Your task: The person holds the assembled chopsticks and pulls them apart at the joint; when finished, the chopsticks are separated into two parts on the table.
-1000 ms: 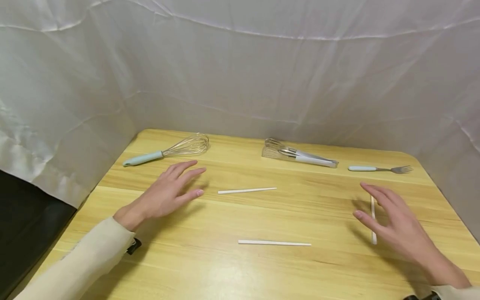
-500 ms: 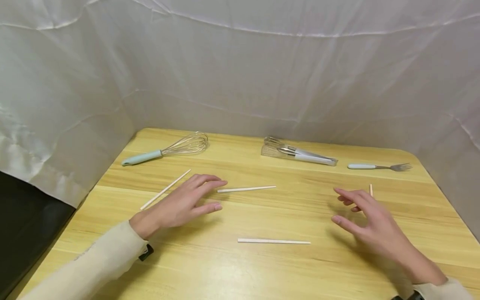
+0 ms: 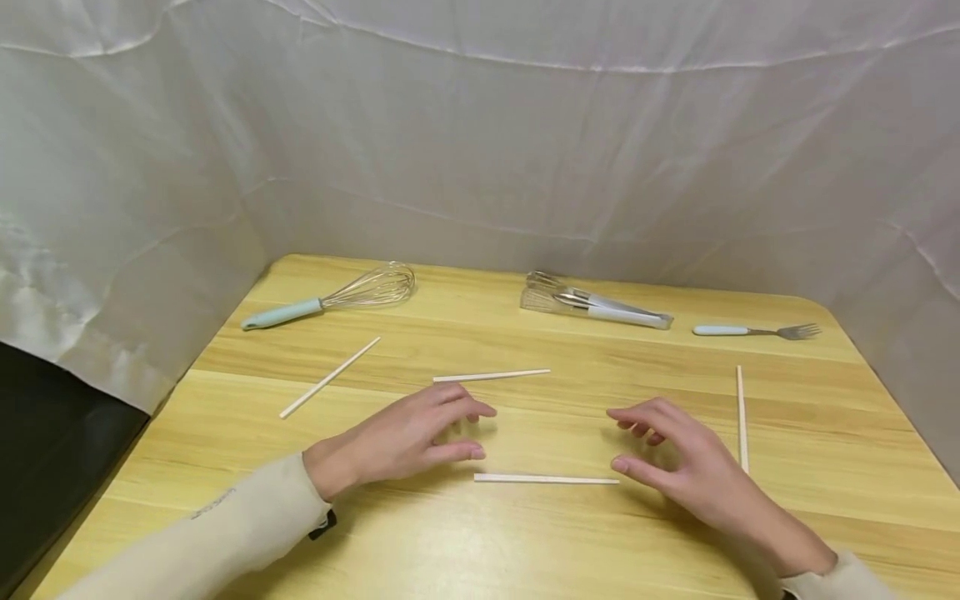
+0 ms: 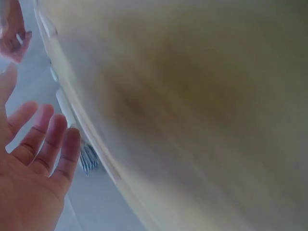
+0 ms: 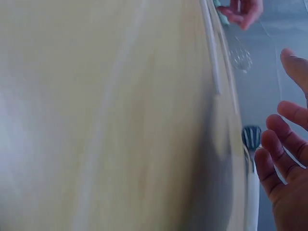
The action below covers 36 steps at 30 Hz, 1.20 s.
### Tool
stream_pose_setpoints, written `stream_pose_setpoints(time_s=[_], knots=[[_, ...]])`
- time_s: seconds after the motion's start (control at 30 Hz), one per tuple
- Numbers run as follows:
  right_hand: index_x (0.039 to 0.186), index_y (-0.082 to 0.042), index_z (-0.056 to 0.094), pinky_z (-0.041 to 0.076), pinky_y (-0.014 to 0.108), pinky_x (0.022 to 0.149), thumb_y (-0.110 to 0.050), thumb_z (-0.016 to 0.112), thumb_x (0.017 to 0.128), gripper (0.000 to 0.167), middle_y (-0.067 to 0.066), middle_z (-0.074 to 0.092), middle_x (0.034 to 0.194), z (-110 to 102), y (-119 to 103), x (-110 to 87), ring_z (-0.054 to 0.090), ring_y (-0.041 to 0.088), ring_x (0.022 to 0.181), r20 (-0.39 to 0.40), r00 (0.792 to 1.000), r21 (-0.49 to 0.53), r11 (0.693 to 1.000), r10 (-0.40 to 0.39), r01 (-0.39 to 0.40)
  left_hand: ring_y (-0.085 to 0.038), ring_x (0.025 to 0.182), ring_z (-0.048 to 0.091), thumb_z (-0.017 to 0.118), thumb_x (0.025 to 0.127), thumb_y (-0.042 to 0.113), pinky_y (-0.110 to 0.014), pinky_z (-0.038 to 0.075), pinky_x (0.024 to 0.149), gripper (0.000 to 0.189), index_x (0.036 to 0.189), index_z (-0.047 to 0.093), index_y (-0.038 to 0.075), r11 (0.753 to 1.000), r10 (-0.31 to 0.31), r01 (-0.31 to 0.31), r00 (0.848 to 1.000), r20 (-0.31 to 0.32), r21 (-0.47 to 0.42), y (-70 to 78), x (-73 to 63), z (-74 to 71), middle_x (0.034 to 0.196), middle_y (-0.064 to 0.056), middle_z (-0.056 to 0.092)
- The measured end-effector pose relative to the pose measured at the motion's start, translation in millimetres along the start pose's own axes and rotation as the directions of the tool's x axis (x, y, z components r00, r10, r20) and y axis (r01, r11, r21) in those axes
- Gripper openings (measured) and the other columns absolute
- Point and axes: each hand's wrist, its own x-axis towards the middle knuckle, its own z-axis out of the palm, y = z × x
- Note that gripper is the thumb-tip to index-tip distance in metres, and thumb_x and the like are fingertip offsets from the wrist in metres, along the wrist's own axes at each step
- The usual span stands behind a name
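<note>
In the head view my left hand (image 3: 405, 435) hovers over the table, fingers loosely bent and holding nothing. Its fingertips are near the left end of the front chopstick (image 3: 546, 479), which lies crosswise. My right hand (image 3: 686, 462) faces it, also loosely bent with nothing in it, thumb close to that chopstick's right end. Just behind the left hand lies another white chopstick (image 3: 492, 376). A slanted chopstick (image 3: 330, 377) is left of that hand, and an upright-lying chopstick (image 3: 742, 417) is right of the right hand, its near end by the wrist.
Along the wooden table's (image 3: 450, 550) back lie a whisk (image 3: 330, 298) with a pale green handle, white-handled tongs (image 3: 600, 302) and a fork (image 3: 756, 332). A grey cloth (image 3: 480, 150) hangs behind and at the sides.
Both hands have moved inward and nearer the front chopstick, the left rightward and the right leftward. The slanted and right-hand chopsticks have come into fuller view. The utensils stay put.
</note>
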Motion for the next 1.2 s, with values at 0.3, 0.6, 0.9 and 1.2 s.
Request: stream_pose_setpoints(time_s=[0.3,0.6,0.9,1.2], knots=[[0.131,-0.023,0.074,0.052,0.023,0.074,-0.023,0.088,0.094,0.04,-0.013,0.071,0.112,23.1,-9.7,-0.4,0.06,0.008,0.089,0.122,0.992,0.152,0.988,-0.02,0.001,-0.006,0.094,0.059,0.068,0.107,0.046,-0.02,0.054,0.089,0.042,0.137,0.071,0.017,0.999,0.051,-0.051,0.992,0.118,-0.003,16.0,15.1,15.7,0.119,0.006,0.07],[0.114,-0.029,0.077,0.053,0.021,0.069,-0.023,0.085,0.097,0.02,-0.015,0.069,0.103,35.2,-15.7,6.2,0.057,-0.001,0.083,0.196,0.979,0.205,0.979,-0.058,0.017,-0.001,0.091,0.057,0.074,0.106,0.034,-0.014,0.05,0.087,0.029,0.129,0.074,0.016,0.995,0.1,-0.102,0.976,0.192,0.002,24.6,27.9,24.8,0.113,0.007,0.069],[0.104,-0.03,0.076,0.054,0.021,0.07,-0.015,0.08,0.101,0.016,-0.018,0.065,0.096,40.2,-20.0,12.0,0.058,-0.002,0.081,0.231,0.973,0.169,0.985,-0.016,-0.024,0.004,0.082,0.052,0.074,0.107,0.022,-0.009,0.046,0.077,0.016,0.121,0.077,0.016,0.996,0.084,-0.081,0.974,0.212,-0.023,27.7,32.7,25.9,0.101,0.009,0.068],[0.106,-0.028,0.07,0.058,0.023,0.082,-0.014,0.076,0.104,0.015,-0.018,0.064,0.101,41.4,-24.0,12.7,0.062,-0.001,0.092,0.219,0.976,0.146,0.989,-0.003,-0.029,0.003,0.079,0.051,0.07,0.106,0.018,-0.011,0.048,0.072,0.012,0.116,0.076,0.016,0.994,0.045,-0.025,0.981,0.191,-0.104,27.9,32.8,22.3,0.102,0.009,0.064]])
